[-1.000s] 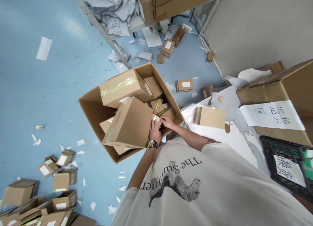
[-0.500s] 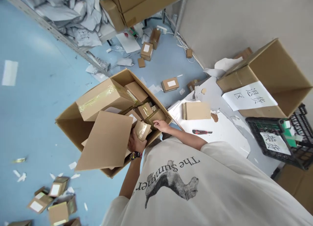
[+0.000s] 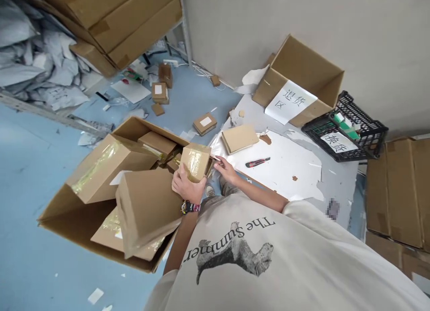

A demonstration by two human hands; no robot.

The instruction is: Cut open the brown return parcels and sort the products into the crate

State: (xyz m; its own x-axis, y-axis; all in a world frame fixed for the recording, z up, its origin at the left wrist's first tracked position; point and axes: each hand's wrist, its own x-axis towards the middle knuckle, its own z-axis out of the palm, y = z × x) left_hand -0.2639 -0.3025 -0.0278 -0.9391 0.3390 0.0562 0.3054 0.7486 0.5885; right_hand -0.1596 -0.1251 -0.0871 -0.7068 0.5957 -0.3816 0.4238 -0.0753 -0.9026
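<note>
My left hand (image 3: 188, 185), with a dark band on its wrist, is closed on a small cardboard box (image 3: 196, 161) with shiny clear tape across its top. It holds this box above the near right corner of a large open carton (image 3: 63, 232). My right hand (image 3: 226, 171) has its fingers curled at the small box's right edge; their tips are partly hidden. Inside the large carton lie several boxes: a long taped box (image 3: 107, 165), a tilted plain box (image 3: 149, 203) and a flatter taped box (image 3: 107, 230) beneath it.
On the white-topped table (image 3: 285, 172) lie a flat cardboard box (image 3: 240, 138) and a red-black utility knife (image 3: 257, 162). An open labelled carton (image 3: 268, 89) and a black crate (image 3: 363, 143) stand behind. Small boxes (image 3: 204, 123) lie on the floor. A rack holds grey mailing bags (image 3: 50, 73).
The small taped box has come up out of the carton in my left hand. My right hand has moved from the carton's edge to that box. The view has turned right.
</note>
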